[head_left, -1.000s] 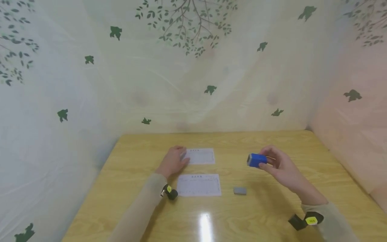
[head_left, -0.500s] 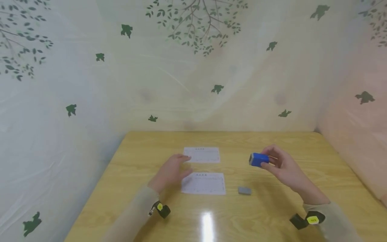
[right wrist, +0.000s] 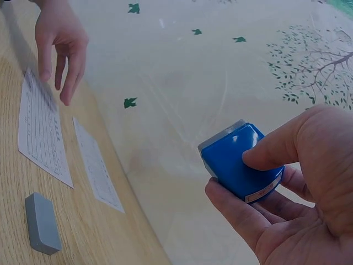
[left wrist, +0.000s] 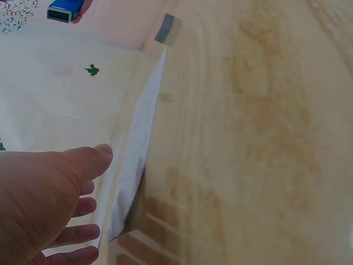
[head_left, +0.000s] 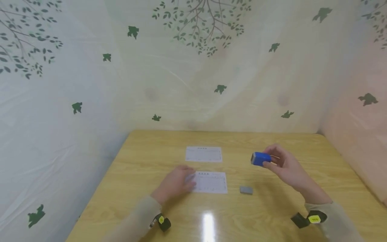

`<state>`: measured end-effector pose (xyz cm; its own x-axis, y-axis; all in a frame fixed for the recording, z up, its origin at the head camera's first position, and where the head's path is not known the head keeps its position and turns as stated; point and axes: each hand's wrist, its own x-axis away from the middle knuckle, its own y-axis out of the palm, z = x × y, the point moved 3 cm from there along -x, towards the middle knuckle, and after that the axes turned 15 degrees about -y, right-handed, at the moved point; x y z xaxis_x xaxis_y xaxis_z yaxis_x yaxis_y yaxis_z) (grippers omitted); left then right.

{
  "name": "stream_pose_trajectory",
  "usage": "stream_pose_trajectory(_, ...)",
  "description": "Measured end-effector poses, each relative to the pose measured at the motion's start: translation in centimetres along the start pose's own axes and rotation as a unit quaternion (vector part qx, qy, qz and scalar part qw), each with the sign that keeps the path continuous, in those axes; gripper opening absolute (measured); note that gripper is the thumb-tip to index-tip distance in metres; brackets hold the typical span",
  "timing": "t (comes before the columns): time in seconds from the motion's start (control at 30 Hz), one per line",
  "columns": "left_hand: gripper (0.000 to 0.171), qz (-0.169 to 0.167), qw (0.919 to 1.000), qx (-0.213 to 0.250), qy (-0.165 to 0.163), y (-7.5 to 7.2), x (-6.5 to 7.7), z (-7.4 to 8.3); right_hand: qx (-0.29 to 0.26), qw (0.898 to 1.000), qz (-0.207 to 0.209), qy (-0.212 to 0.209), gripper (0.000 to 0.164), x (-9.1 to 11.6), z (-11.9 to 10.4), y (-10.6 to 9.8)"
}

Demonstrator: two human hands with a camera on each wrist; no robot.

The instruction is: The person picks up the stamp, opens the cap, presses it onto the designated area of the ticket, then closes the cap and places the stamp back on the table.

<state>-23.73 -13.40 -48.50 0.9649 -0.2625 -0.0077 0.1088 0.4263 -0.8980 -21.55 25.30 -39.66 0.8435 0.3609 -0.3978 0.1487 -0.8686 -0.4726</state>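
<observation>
My right hand [head_left: 282, 168] holds a blue stamp [right wrist: 237, 160] in the air between thumb and fingers. The stamp has a clear-grey end and a small printed label. My left hand [head_left: 176, 181] is over the left edge of the nearer printed sheet [head_left: 211, 183], its fingers loosely extended and hiding that edge in the head view. From the right wrist view, those fingers point down close above the sheet. A small grey block [right wrist: 43, 223], like the stamp's cap, lies on the table to the right of that sheet.
A second printed sheet [head_left: 204, 154] lies farther back, behind the nearer one. The wooden table [head_left: 145, 148] ends at a pale curtain [head_left: 181, 84] with leaf and bird prints, which also hangs along both sides.
My left hand has left the far sheet and come toward me, onto the nearer sheet's left edge. The right hand keeps the stamp raised. The head view has shifted slightly.
</observation>
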Motion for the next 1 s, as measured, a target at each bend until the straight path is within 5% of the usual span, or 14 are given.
stream_pose_trajectory(0.2, 0.051, -0.018, 0.9997, -0.002, -0.015, 0.6, 0.4, 0.4, 0.005, 1.0, -0.001, 0.002, 0.032, 0.0, -0.1, 0.0)
stream_pose_trajectory(0.63, 0.049, 0.014, 0.9959, -0.087, 0.02, 1.2, 0.3, 0.7, 0.005, 1.0, -0.008, -0.002, 0.03, 0.2, -0.4, 0.0)
stream_pose_trajectory(1.0, 0.047, 0.009, 0.9954, -0.093, 0.018, 0.9, 0.4, 1.0, -0.002, 1.0, -0.014, -0.012, 0.031, 0.1, -0.9, 0.2)
